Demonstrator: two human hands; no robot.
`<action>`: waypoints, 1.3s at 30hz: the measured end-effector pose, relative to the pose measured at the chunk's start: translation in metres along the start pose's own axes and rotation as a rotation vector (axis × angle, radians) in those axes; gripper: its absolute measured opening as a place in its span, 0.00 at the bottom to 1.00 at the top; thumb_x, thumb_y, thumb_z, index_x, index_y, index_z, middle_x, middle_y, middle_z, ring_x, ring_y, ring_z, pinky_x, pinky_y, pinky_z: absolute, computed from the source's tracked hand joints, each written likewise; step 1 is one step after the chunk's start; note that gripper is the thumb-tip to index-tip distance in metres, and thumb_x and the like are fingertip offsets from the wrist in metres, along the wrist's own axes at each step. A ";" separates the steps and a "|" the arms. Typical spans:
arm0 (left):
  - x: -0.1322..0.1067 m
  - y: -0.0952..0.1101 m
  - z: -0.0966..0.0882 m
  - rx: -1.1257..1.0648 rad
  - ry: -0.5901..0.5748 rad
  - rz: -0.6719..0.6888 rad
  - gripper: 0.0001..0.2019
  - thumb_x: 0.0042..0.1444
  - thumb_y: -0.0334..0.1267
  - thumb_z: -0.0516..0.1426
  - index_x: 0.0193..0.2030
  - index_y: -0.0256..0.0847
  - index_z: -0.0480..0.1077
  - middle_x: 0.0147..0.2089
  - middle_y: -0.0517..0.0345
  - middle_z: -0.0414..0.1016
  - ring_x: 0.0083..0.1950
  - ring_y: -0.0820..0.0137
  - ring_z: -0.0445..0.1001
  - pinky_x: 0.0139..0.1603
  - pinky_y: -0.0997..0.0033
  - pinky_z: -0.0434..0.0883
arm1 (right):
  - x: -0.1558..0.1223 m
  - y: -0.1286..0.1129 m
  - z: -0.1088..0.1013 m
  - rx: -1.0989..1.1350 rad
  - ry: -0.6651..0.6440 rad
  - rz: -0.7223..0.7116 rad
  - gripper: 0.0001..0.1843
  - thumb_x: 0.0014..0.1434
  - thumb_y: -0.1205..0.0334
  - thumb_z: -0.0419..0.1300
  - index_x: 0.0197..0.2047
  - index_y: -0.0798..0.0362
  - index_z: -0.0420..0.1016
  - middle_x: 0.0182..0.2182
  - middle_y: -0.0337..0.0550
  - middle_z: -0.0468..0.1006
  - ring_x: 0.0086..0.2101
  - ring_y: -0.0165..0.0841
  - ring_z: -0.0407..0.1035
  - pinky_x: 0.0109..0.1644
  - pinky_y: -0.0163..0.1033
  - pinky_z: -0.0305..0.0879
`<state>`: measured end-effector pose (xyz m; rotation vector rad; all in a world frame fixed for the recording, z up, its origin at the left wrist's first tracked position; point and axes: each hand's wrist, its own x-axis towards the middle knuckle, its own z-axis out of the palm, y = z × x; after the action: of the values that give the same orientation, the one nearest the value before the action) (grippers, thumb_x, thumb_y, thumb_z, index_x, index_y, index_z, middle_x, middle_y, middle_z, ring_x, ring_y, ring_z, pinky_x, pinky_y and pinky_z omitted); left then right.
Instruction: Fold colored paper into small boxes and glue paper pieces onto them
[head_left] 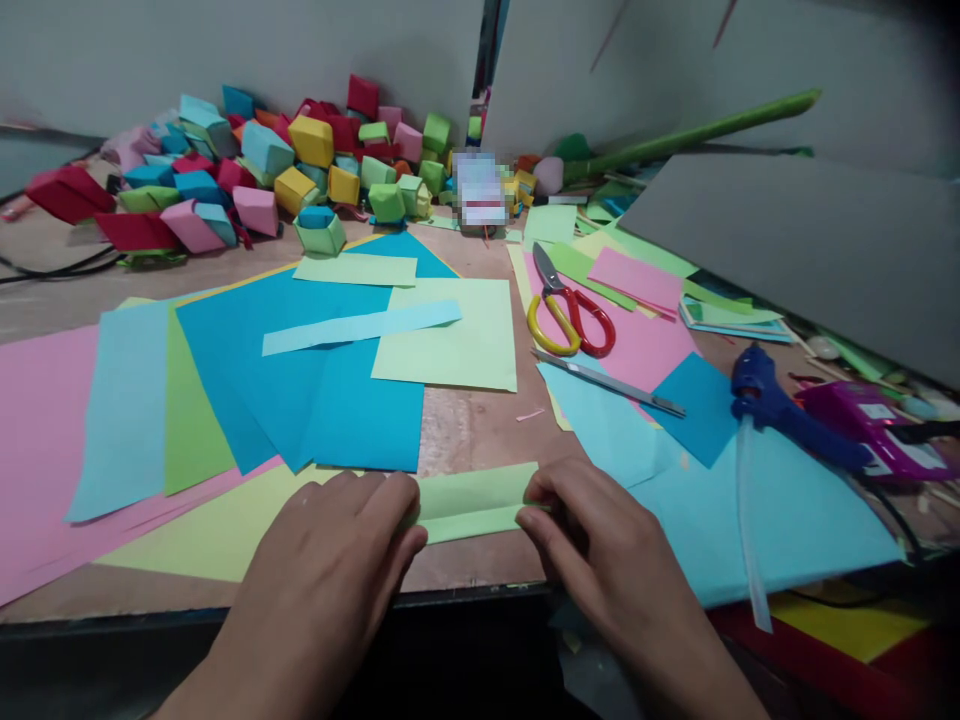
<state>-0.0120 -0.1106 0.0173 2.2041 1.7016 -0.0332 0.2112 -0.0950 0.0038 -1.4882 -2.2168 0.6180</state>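
A light green paper strip (476,503) with a lengthwise crease is stretched between my two hands, just above the table's front edge. My left hand (330,560) pinches its left end between thumb and curled fingers. At the right end, my right hand (600,545) grips it the same way, thumb below and index finger above. Beyond the strip lie a pale green sheet (465,350), a narrow light blue strip (360,327) and blue sheets (367,420). Another pale green strip (352,270) rests on the blue paper farther back.
Scissors (566,310) with red and yellow handles and a craft knife (611,383) lie on paper at the right. A blue glue gun (787,405) stands beside a magenta object (874,425). Small folded paper boxes (311,140) are heaped at the back left. Pink paper (45,440) covers the left.
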 end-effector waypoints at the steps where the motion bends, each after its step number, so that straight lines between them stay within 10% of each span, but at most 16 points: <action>1: 0.000 0.000 0.000 -0.015 -0.005 0.017 0.09 0.63 0.36 0.50 0.31 0.42 0.65 0.29 0.58 0.67 0.31 0.62 0.64 0.31 0.65 0.51 | 0.000 0.000 0.000 0.015 0.017 -0.006 0.07 0.62 0.70 0.55 0.32 0.53 0.64 0.30 0.40 0.66 0.33 0.33 0.62 0.36 0.38 0.58; 9: -0.001 0.000 0.006 -0.027 0.254 0.276 0.06 0.64 0.35 0.52 0.39 0.45 0.71 0.35 0.57 0.68 0.37 0.62 0.61 0.35 0.63 0.53 | -0.001 0.005 0.005 0.083 0.156 -0.016 0.07 0.60 0.73 0.58 0.31 0.54 0.71 0.30 0.39 0.65 0.33 0.30 0.63 0.35 0.35 0.60; 17: 0.007 0.016 -0.003 0.110 0.090 0.408 0.12 0.62 0.38 0.56 0.52 0.53 0.70 0.34 0.60 0.70 0.36 0.63 0.63 0.34 0.61 0.51 | 0.001 0.004 0.005 0.044 0.145 -0.041 0.12 0.59 0.73 0.58 0.25 0.56 0.68 0.26 0.39 0.65 0.30 0.30 0.62 0.33 0.35 0.58; 24: 0.006 0.017 -0.003 0.144 0.037 0.405 0.15 0.64 0.38 0.54 0.56 0.51 0.69 0.36 0.58 0.71 0.37 0.61 0.65 0.34 0.61 0.54 | -0.015 0.001 0.015 -0.207 0.228 -0.358 0.13 0.64 0.70 0.54 0.44 0.55 0.79 0.27 0.45 0.69 0.31 0.34 0.59 0.34 0.40 0.56; 39: 0.007 0.018 -0.004 0.187 -0.016 0.393 0.17 0.63 0.36 0.55 0.57 0.55 0.69 0.36 0.58 0.72 0.37 0.63 0.66 0.35 0.61 0.56 | -0.031 0.006 0.000 -0.379 0.301 -0.304 0.18 0.64 0.73 0.50 0.50 0.57 0.78 0.27 0.48 0.67 0.31 0.36 0.57 0.34 0.41 0.51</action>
<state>0.0060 -0.1064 0.0242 2.6306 1.2741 -0.1136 0.2268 -0.1221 -0.0025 -1.2618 -2.3291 -0.1231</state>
